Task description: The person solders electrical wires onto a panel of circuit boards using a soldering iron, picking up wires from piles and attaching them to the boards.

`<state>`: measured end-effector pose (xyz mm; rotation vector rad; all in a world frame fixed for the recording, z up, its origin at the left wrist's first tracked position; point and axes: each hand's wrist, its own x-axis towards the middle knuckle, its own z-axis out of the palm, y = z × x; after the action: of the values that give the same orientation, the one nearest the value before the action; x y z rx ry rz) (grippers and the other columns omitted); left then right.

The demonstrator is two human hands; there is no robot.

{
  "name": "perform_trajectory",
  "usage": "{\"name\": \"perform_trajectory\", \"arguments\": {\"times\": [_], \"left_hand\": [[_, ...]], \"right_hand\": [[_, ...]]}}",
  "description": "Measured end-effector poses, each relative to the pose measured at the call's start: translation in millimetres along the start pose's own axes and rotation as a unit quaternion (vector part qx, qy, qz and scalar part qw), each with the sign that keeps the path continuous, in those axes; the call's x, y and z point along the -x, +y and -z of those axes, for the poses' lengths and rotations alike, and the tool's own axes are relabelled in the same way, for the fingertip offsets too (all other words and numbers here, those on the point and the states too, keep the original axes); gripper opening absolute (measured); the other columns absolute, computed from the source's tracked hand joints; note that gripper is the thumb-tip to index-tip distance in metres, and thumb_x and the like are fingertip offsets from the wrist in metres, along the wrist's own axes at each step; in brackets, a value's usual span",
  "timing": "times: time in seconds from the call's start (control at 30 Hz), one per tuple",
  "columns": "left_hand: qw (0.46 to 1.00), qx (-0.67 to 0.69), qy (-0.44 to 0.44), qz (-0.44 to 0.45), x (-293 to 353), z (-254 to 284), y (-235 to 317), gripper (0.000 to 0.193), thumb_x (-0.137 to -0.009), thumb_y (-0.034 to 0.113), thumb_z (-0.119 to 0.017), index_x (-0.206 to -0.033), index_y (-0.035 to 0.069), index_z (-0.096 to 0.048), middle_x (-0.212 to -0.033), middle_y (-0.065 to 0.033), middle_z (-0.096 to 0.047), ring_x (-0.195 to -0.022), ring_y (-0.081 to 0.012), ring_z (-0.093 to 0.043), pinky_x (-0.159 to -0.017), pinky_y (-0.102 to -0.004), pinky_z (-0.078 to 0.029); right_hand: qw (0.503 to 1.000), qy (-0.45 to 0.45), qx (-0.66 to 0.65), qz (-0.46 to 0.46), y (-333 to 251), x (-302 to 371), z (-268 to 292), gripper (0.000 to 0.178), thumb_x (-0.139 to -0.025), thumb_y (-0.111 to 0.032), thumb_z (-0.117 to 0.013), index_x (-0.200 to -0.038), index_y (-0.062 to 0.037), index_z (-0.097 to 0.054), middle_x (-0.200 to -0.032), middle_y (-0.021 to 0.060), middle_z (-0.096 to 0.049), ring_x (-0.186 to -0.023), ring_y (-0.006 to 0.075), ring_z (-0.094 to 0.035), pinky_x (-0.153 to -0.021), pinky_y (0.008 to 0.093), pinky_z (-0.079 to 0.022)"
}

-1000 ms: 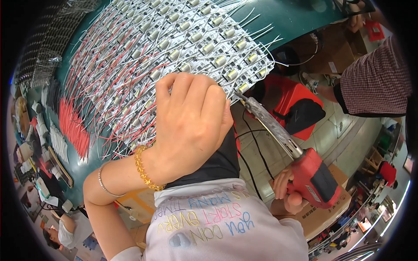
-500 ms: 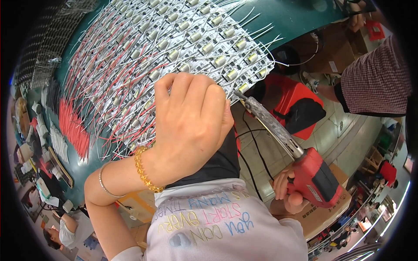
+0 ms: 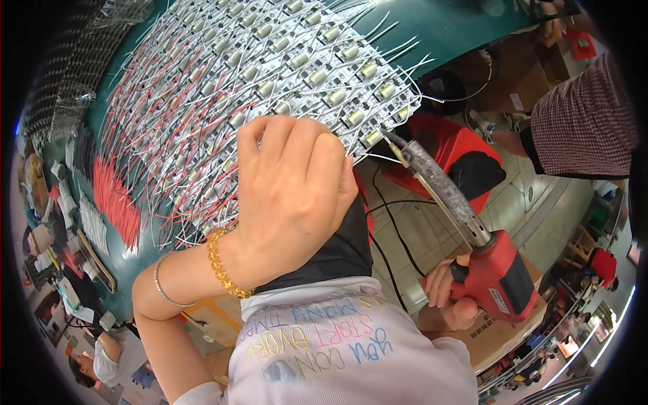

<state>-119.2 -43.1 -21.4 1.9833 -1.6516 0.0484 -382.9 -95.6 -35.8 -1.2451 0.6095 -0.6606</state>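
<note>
A large sheet of white circuit boards (image 3: 317, 77) lies on the green table, with rows of small cylindrical components and many red and white wires soldered across it. My left hand (image 3: 290, 182) is closed over the sheet's near edge, knuckles up. Its fingertips are hidden, so what they pinch cannot be made out. My right hand (image 3: 449, 293) grips the handle of a red and black soldering gun (image 3: 499, 277). The gun's long metal barrel slants up and left, and its tip is at the sheet's near right corner, beside a component there. A thin white wire runs just below the tip.
Bundles of cut red wires (image 3: 116, 202) and white wires (image 3: 93, 223) lie on the green table (image 3: 466, 27) at left. Red containers (image 3: 466, 158) and black cables (image 3: 398, 243) are on the tiled floor. A person's leg in checked shorts (image 3: 584, 118) stands at right.
The soldering gun has shifted right, and its tip has moved right and slightly up along the sheet's corner. The sheet has slid slightly left. My left hand has barely moved.
</note>
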Motion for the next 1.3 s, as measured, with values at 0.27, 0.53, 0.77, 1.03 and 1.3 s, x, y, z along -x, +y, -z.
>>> {"name": "perform_trajectory", "arguments": {"times": [0.27,0.53,0.77,1.03,1.3], "left_hand": [[0.999,-0.012,0.034,-0.025,-9.9,51.9,-16.9,0.016,-0.068,0.003,-0.069,-0.077,0.004,-0.057,-0.09,-0.0106,-0.058,-0.08,-0.0276,-0.054,-0.072,-0.0388,-0.038],[0.995,0.006,0.074,0.069,-30.0,58.4,-123.4,0.012,-0.078,0.005,-0.064,-0.076,0.002,-0.052,-0.101,-0.0131,-0.061,-0.092,-0.031,-0.055,-0.081,-0.0388,-0.04],[0.996,0.003,0.059,0.063,-32.1,46.3,-154.8,0.012,-0.079,0.007,-0.063,-0.077,0.003,-0.053,-0.114,-0.0127,-0.059,-0.1,-0.0292,-0.054,-0.086,-0.0396,-0.038],[0.993,0.04,0.077,0.076,-29.9,48.5,-154.1,0.012,-0.078,0.006,-0.064,-0.075,0.002,-0.053,-0.114,-0.0128,-0.059,-0.097,-0.0292,-0.054,-0.082,-0.0393,-0.04],[0.992,-0.039,0.118,0.014,-74.1,53.5,-174.2,0.008,-0.082,0.007,-0.059,-0.081,0.001,-0.053,-0.109,-0.0135,-0.062,-0.101,-0.0308,-0.054,-0.085,-0.0403,-0.039]], "right_hand": [[0.992,0.015,0.043,0.122,2.5,-46.0,-18.1,0.055,-0.09,-0.033,-0.057,-0.126,0.0028,-0.038,-0.056,0.0013,-0.049,-0.047,0.0138,-0.049,-0.05,0.028,-0.043],[0.894,0.146,0.374,0.198,25.7,-136.7,-46.5,0.003,-0.082,-0.002,-0.063,-0.082,-0.0004,-0.061,-0.088,0.0084,-0.068,-0.084,0.0193,-0.065,-0.076,0.0305,-0.048],[0.897,0.201,0.349,0.182,53.2,-147.9,-59.0,0.023,-0.083,0.0,-0.064,-0.102,0.0044,-0.053,-0.09,0.0117,-0.065,-0.081,0.0167,-0.064,-0.075,0.0269,-0.051],[0.899,0.015,0.42,0.127,23.7,-126.2,-68.4,0.011,-0.091,0.001,-0.048,-0.102,0.003,-0.051,-0.09,0.0068,-0.057,-0.072,0.0118,-0.053,-0.07,0.024,-0.045],[0.925,0.143,0.319,0.149,36.8,-128.7,-71.2,0.017,-0.091,-0.001,-0.051,-0.107,0.0042,-0.052,-0.095,0.0078,-0.06,-0.075,0.0105,-0.054,-0.067,0.0227,-0.046]]}}
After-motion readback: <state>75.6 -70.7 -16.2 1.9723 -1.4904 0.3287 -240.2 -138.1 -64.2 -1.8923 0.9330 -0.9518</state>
